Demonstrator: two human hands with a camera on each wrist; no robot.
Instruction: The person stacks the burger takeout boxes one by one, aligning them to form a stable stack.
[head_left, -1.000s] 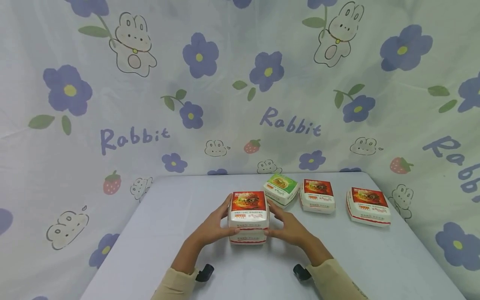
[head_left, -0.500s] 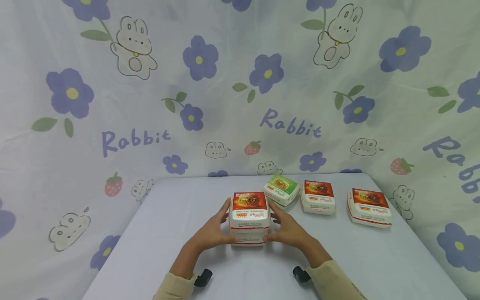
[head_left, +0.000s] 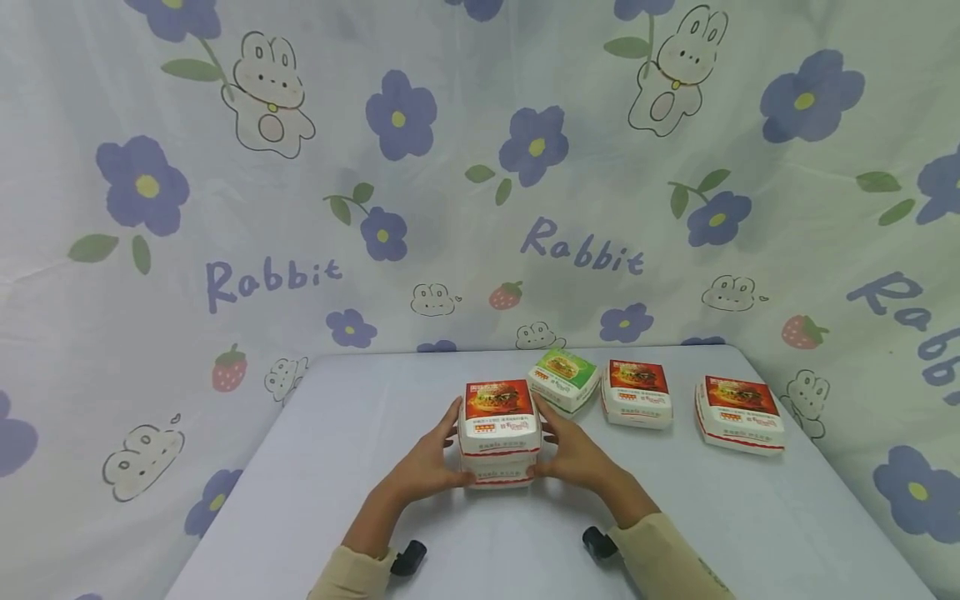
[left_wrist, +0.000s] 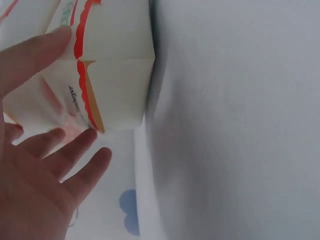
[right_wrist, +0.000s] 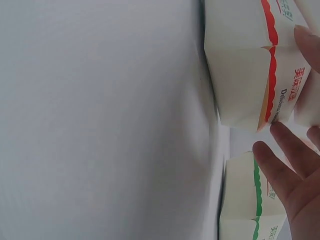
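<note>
stacked burger boxes [head_left: 500,437] btwn L hand [head_left: 427,464] & R hand [head_left: 582,457], both part-curled, gripping opp sides

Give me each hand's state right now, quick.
Left hand: holding the two-box stack at its left side, thumb toward the front.
Right hand: holding the same stack at its right side.

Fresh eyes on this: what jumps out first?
Probably the backdrop, printed with purple flowers and rabbits, filling the area behind the table. Then the stack of two boxes, red-printed on top, between the left hand and the right hand. Last, the only green-topped box, behind the stack and to its right.
</note>
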